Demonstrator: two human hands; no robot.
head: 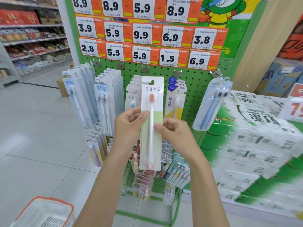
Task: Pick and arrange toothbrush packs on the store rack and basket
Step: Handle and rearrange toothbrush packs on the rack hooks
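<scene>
At the lower left edge I see an orange-rimmed basket (pixel 43 210) on the tiled floor, and beyond it store shelves (pixel 32 38) of red-wrapped goods. Single toothbrush packs (pixel 77 102) and twin packs (pixel 105 105) hang in rows from hooks on the left of the green pegboard rack (pixel 195 86), under orange-and-white price tags (pixel 144 33). At the centre of the view the left hand (pixel 129 126) grips the left edge of a white-and-green toothbrush pack (pixel 152 102), its thumb pressed on the front and its fingers curled behind the card. The pack holds a brush with a coral head and stands upright, raised off the hooks, in front of a row of matching packs (pixel 132 97) on the middle hook. The right hand (pixel 173 135) pinches the pack's right edge lower down, fingertips on the front face. Just to the right hang packs with blue FROG headers (pixel 176 99), and farther over a blue-handled twin pack (pixel 211 104) dangles tilted from the outer hook. More packs (pixel 177 171) crowd the lower hooks beneath the hands. Green-and-white printed cartons (pixel 262 136) are stacked at far right.
</scene>
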